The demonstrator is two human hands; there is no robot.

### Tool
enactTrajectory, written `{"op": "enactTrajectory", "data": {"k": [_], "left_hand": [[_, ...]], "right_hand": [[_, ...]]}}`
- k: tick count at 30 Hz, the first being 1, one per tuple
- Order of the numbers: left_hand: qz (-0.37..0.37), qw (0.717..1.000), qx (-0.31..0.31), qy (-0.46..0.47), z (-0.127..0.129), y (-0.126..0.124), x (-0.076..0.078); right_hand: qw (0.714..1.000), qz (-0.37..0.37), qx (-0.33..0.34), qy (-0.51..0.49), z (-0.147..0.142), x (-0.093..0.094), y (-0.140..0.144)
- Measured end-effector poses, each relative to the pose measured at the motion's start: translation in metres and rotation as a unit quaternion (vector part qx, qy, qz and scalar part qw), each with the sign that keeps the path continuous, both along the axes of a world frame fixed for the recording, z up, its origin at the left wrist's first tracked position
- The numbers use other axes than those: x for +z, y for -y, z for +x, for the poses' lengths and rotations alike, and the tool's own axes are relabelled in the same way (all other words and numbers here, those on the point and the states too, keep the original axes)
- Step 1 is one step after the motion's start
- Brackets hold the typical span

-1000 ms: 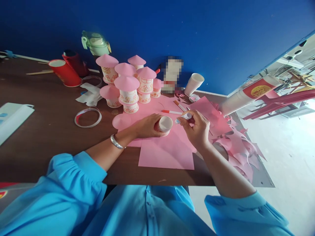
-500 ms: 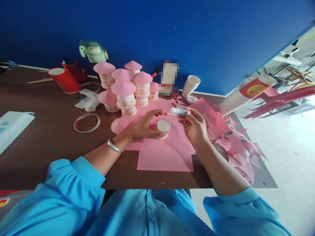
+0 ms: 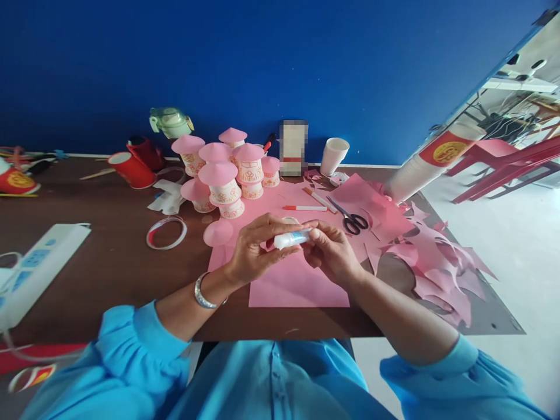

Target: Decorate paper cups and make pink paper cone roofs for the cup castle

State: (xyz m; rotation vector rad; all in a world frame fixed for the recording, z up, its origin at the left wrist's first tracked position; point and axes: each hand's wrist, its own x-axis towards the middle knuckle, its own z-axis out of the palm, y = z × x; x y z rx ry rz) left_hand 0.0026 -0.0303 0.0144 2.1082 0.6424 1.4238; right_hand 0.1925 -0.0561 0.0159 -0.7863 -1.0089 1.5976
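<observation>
A white glue stick [image 3: 292, 238] with a blue label lies between my two hands over the pink paper [image 3: 301, 291]. The fingers and thumb of my left hand [image 3: 258, 242] close about its white cap end. My right hand [image 3: 333, 249] grips the other end between thumb and fingers. Just behind my fingers shows the rim of a small paper cup [image 3: 290, 220]; the rest of it is hidden. To the left of my hands lies a pink paper cone [image 3: 217, 233]. Farther back stands a cluster of decorated paper-cup towers [image 3: 225, 189] with pink cone roofs.
Black-handled scissors [image 3: 353, 223], a red-and-white marker [image 3: 306, 208] and an orange-and-white marker [image 3: 319, 199] lie beyond my hands. Pink scraps [image 3: 441, 271] cover the right end. A tape ring [image 3: 166, 233] and a power strip [image 3: 44, 268] are left; stacked cups [image 3: 431, 160] lean right.
My right hand has brought the glue stick down and left. My left hand has left the paper cup and closed on the glue stick's cap end. The view has shifted slightly.
</observation>
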Motion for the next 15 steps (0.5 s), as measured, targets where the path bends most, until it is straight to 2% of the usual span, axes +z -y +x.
{"op": "enactTrajectory", "data": {"k": [3,8,10,12,15], "left_hand": [[-0.019,1.0,0.012,0.014,0.0,0.0,0.0],[-0.042,0.996,-0.005,0.08,0.002,-0.005,-0.004],[-0.048,0.994,-0.008,0.098,0.002,-0.007,-0.006],[-0.053,0.993,-0.007,0.103,0.001,-0.008,-0.006],[-0.052,0.995,-0.006,0.087,0.0,-0.007,-0.003]], "right_hand": [[1.0,0.02,0.003,0.009,0.003,-0.001,-0.002],[0.989,0.133,-0.056,0.008,0.006,-0.004,-0.008],[0.985,0.155,-0.071,0.011,0.007,-0.005,-0.009],[0.987,0.142,-0.07,0.01,0.009,-0.006,-0.01],[0.996,0.089,-0.015,0.017,0.014,-0.005,-0.009]]}}
